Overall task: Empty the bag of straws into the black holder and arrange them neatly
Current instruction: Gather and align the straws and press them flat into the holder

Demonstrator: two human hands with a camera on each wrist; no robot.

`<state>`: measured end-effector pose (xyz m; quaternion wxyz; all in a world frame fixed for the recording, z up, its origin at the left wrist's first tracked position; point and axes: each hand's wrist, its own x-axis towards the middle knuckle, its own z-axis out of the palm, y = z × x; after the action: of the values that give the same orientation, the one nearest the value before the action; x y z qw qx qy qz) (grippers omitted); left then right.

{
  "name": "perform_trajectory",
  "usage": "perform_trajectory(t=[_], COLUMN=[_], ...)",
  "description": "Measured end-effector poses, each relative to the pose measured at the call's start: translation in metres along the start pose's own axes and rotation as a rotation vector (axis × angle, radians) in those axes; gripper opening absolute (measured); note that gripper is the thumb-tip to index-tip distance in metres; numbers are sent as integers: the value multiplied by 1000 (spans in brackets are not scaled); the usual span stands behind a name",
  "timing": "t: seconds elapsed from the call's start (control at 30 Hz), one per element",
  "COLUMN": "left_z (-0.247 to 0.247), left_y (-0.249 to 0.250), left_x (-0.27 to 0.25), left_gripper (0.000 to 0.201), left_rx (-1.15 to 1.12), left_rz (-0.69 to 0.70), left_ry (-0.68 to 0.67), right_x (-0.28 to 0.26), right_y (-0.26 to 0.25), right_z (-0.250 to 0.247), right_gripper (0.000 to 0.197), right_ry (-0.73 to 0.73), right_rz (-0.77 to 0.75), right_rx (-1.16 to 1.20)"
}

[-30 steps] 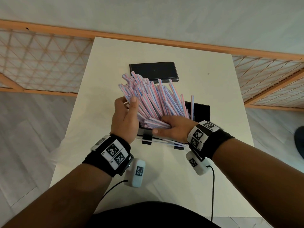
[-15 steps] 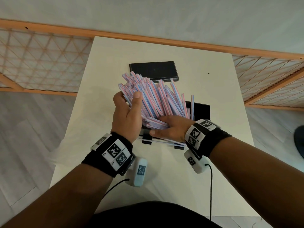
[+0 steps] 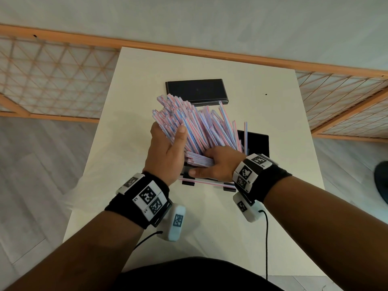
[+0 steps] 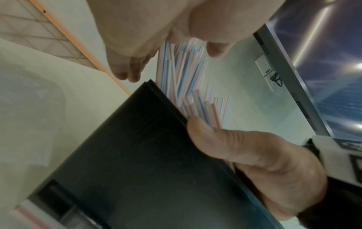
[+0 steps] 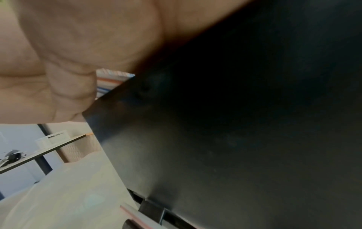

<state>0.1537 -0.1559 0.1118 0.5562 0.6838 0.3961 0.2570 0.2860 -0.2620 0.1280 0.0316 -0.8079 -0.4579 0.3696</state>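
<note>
A thick bundle of pink, blue and white striped straws [image 3: 201,127] stands fanned out of the black holder [image 3: 257,143] at mid table. My left hand [image 3: 168,131] grips the bundle's left side, thumb across the front and fingers behind. At the holder's rim my right hand [image 3: 212,162] clasps the straws' lower ends, its thumb lying along the holder's front. The left wrist view shows the straws [image 4: 182,74] rising behind the holder's wall [image 4: 156,155]. In the right wrist view the holder [image 5: 235,124] fills most of the picture. The holder's inside is hidden.
A flat black lid [image 3: 196,91] lies on the white table [image 3: 262,227] behind the straws. One straw [image 3: 206,182] lies across the holder's front feet. A crumpled clear bag [image 4: 29,108] rests on the table to the left. A wooden lattice rail [image 3: 52,80] borders the table's far side.
My left hand has slid up and right along the bundle, pressing the spread straws closer together. The right hand has stayed at the holder's rim.
</note>
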Motion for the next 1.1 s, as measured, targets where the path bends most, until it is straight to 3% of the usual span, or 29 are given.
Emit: perform_trajectory(t=[0.33,0.47,0.7,0.83,0.93,1.1], left_z=[6,8,12,11,13,8], left_y=[2,4,6,3,4,-4], left_x=[-2,-3,-4,-3,-5,-5], left_gripper=[54,56,54,63,69,107], left_rx=[22,22,-26,-116,-142,64], left_rz=[-58,-65,-77,-63,-73,-148], left_ry=[-79,-30,10,37,-42,-157], right_x=[-1,4,5,5,4,3], right_y=[-3,-2,0,0,-3,2], right_z=[1,0,-1,-1,1,3], right_gripper=[48,59,55,56,58,60], right_ry=[10,-19,-33,-11,34,117], right_rz=[-45,3,-18,11,-11,-42], right_rx=[3,-15,24,7,-10,1])
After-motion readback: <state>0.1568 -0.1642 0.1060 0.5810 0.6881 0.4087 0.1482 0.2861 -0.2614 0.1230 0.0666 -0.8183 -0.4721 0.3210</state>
